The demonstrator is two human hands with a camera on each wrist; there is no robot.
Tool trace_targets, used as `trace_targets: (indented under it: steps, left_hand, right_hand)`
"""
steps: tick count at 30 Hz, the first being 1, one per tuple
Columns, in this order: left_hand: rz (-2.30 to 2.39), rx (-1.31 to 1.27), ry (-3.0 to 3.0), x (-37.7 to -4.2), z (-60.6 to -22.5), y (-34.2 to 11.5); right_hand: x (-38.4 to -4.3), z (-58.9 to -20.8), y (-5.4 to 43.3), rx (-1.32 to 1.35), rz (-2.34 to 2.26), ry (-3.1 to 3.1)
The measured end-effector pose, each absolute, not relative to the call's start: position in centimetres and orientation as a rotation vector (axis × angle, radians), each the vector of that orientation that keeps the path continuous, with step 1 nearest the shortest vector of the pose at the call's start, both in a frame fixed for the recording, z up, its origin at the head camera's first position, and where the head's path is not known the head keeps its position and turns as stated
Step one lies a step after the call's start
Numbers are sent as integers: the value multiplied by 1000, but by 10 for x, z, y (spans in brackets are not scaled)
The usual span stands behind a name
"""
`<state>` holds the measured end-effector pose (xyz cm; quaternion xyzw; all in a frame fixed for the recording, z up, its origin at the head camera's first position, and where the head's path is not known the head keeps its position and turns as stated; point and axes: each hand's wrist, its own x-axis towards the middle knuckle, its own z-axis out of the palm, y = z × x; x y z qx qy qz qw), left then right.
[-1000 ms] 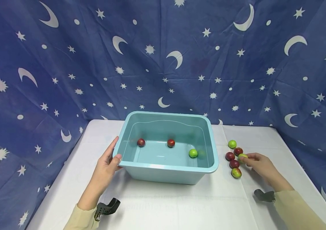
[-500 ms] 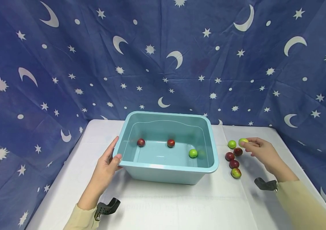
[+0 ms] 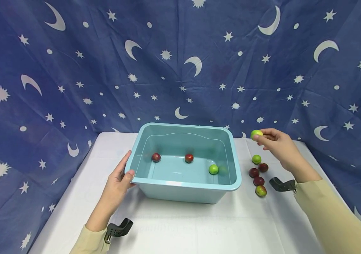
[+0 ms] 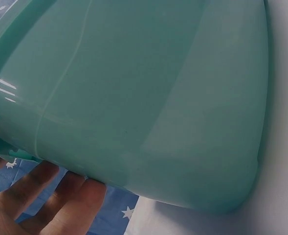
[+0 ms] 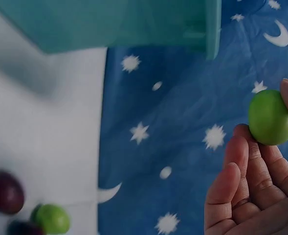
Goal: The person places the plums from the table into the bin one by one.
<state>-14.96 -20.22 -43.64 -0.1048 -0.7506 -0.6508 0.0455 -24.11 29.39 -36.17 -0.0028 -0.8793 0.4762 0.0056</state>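
Note:
My right hand (image 3: 282, 150) pinches a small green plum (image 3: 256, 134) between thumb and fingers, raised to the right of a light blue plastic basin (image 3: 183, 183). In the right wrist view this green plum (image 5: 272, 117) sits at the fingertips, and the other fingers are bent beneath it. My left hand (image 3: 116, 187) grips the basin's left rim, thumb over the edge and fingers along the outside wall. Inside the basin lie two dark red plums (image 3: 189, 158) and one green plum (image 3: 213, 169), set apart from each other.
On the white tablecloth (image 3: 180, 225), right of the basin, lie another green plum (image 3: 256, 159), several dark red plums (image 3: 254, 172) and a green plum with a red blush (image 3: 261, 191). A blue star-patterned curtain (image 3: 167, 81) hangs close behind the table.
My right hand has lifted the green plum out of the group on the table and carried it up, away and slightly left. The left hand and the basin have stayed in place.

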Motion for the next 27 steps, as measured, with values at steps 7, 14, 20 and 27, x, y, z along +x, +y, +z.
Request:
trace_targets:
  steps: [7,14,20,27]
  left_hand:
    - [-1978,-323,-2293,-149,-437,-203]
    - [-1982,-320,-2297,-149,-437,-202]
    - [-1971,-305,-2307,-148,-436,-202]
    - [-1967,-303,-2309,-149,-436,-202]
  right_hand:
    - [-250,-344,266,43,1597,-2707]
    - [-252,-336,249,102,1595,-2719]
    - [-256,-329,233,146,1640,-2704]
    - [-259,-321,210,206,1728,-2678]
